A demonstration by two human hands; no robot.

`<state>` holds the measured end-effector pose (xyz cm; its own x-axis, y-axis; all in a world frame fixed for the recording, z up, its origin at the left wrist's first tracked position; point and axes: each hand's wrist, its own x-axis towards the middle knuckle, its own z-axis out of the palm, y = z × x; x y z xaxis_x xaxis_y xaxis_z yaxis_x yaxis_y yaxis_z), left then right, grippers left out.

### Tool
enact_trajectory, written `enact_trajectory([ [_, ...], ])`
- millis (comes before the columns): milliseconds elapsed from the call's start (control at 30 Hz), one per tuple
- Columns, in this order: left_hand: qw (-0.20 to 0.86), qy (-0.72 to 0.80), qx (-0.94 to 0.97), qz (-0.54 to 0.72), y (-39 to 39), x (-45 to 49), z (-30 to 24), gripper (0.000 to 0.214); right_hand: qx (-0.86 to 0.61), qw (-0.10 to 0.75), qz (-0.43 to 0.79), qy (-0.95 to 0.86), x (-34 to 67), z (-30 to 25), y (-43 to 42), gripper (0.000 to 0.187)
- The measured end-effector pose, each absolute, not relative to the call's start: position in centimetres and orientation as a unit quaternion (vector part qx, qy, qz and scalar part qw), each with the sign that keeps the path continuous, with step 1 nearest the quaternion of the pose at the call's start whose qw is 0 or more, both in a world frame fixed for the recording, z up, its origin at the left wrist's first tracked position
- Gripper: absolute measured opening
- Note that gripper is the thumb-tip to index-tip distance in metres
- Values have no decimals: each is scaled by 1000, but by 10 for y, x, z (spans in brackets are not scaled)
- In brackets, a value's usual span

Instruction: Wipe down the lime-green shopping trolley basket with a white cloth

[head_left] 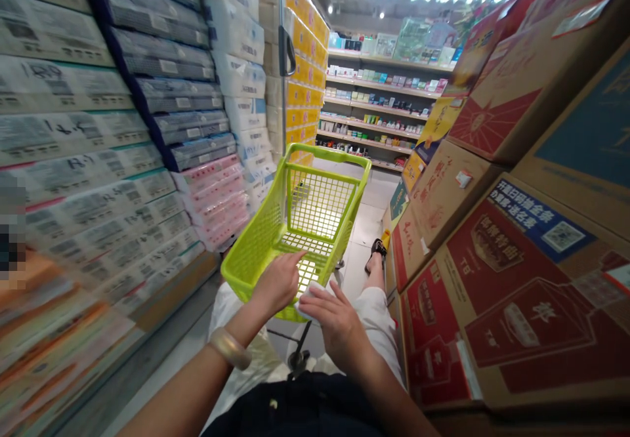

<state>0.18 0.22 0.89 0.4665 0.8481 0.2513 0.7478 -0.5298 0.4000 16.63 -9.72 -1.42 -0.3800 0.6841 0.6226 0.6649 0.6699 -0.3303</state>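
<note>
A lime-green shopping cart basket (256, 253) stands in a narrow shop aisle in front of me. Nothing shows inside it. My left hand (278, 283), with a pale bangle on the wrist, rests on the basket's near rim, fingers curled over it. My right hand (335, 319) lies just beside it at the near rim, fingers stretched over a small white object (308, 292) that I cannot make out. My right leg and sandalled foot (378, 248) stretch forward beside the cart.
Stacked packs of tissue paper (147, 128) wall the left side. Red and brown cardboard cartons (492, 247) are piled on the right. Shelves of small boxed goods (378, 109) stand at the aisle's far end under a lit sign. The tiled floor (367, 220) runs ahead.
</note>
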Motion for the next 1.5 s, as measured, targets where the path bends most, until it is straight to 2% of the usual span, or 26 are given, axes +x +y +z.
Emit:
enact_trajectory([
  [167, 106, 539, 829, 105, -12, -7, 14, 44, -387, 390, 0, -836, 165, -15, -99, 45],
  [333, 105, 528, 842, 43, -22, -11, 20, 42, -418, 396, -4, -817, 182, -11, -88, 45],
  [467, 105, 505, 856, 33, -30, -11, 22, 37, -450, 408, -26, -794, 190, -10, -84, 45],
  [700, 90, 425, 901, 9, -47, -16, 30, 34, -401, 394, 2, -827, 175, -11, -96, 42],
  [833, 98, 365, 926, 19, -54, -21, 31, 31, -450, 418, -3, -789, 189, -9, -86, 45],
  [1033, 111, 377, 918, 49, -55, -21, 22, 44, -402, 394, 18, -827, 180, -12, -100, 39],
  [1233, 90, 368, 926, 9, -54, -16, 29, 29, -440, 407, 24, -801, 193, -9, -79, 41],
  [1367, 84, 368, 926, -6, -53, -14, 32, 28, -465, 426, 13, -776, 197, -11, -67, 41],
  [1500, 90, 370, 925, -6, -52, -14, 29, 29, -432, 405, 16, -805, 184, -16, -90, 38],
])
